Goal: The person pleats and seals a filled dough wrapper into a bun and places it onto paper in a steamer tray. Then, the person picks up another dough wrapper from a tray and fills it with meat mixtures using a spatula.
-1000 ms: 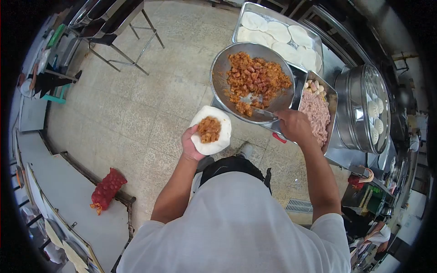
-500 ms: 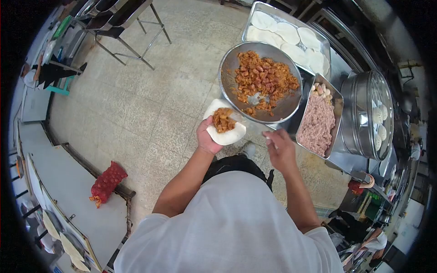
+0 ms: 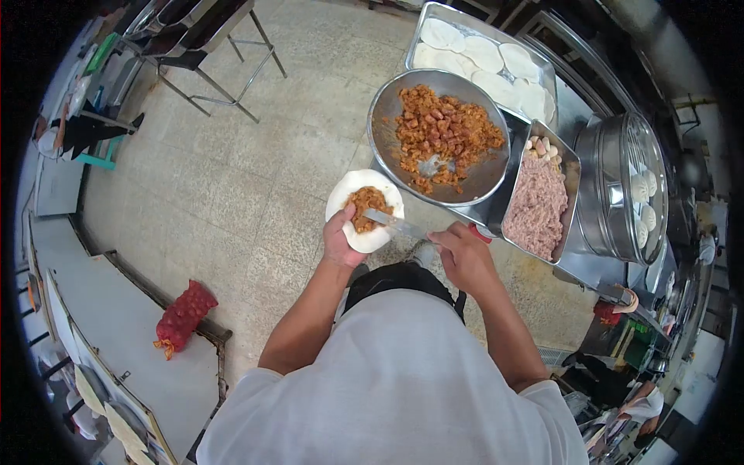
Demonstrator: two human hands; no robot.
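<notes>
My left hand (image 3: 343, 242) holds a round white dough wrapper (image 3: 349, 186) from below, its thumb over the rim. A mound of orange-brown filling (image 3: 361, 203) sits in the wrapper's middle. My right hand (image 3: 463, 254) is closed around a flat-bladed metal spatula (image 3: 403, 226), whose red end shows beyond the fingers. The blade tip touches the filling. Just past my hands is a big steel bowl (image 3: 377, 143) with more of this chunky filling (image 3: 449, 128). To the bowl's right, a steel pan (image 3: 575, 182) contains pinkish minced meat (image 3: 536, 201) and pale pieces at one end.
Flat dough rounds (image 3: 484, 54) lie in a metal tray (image 3: 411, 46) behind the bowl. A steel steamer (image 3: 608, 190) with pleated buns stands at right. A red net sack (image 3: 184, 314) rests at left, near a metal-legged stool (image 3: 232, 97). Other people are at the edges.
The wrapper and left hand have shifted slightly left, and the wrapper appears rounder and flatter. My right hand has moved left and up, and the spatula now shows clearly against the filling.
</notes>
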